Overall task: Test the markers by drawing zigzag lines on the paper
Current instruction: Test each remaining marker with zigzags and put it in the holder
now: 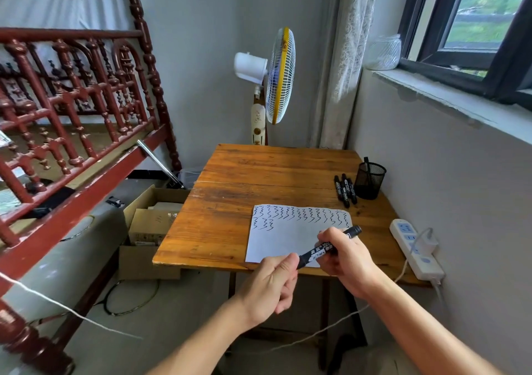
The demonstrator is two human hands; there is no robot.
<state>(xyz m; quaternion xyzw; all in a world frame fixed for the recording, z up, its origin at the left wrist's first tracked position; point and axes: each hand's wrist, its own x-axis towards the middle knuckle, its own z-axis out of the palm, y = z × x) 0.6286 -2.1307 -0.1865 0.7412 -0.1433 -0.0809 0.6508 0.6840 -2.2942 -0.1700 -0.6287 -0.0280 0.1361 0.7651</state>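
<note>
Because the black marker [328, 248] is held slantwise between both hands just above the near edge of the paper [290, 239], the moment reads, in my judgement, as a cap being pulled off or pushed on rather than drawing. The right hand [345, 256] wraps the barrel at its middle, while the left hand [269, 285] closes its fingers over the lower end, so that end is hidden and I cannot tell whether a cap or a tip lies inside the fist. The sheet lies flat on the wooden table [230, 225], near the front edge where it is easy to reach; one full row of zigzags runs across its top and a second row has begun at the left, leaving most of it blank. Farther back on the right, three or so spare markers [345, 190] lie side by side next to a mesh pen cup [370, 180], whose contents are hard to make out.
</note>
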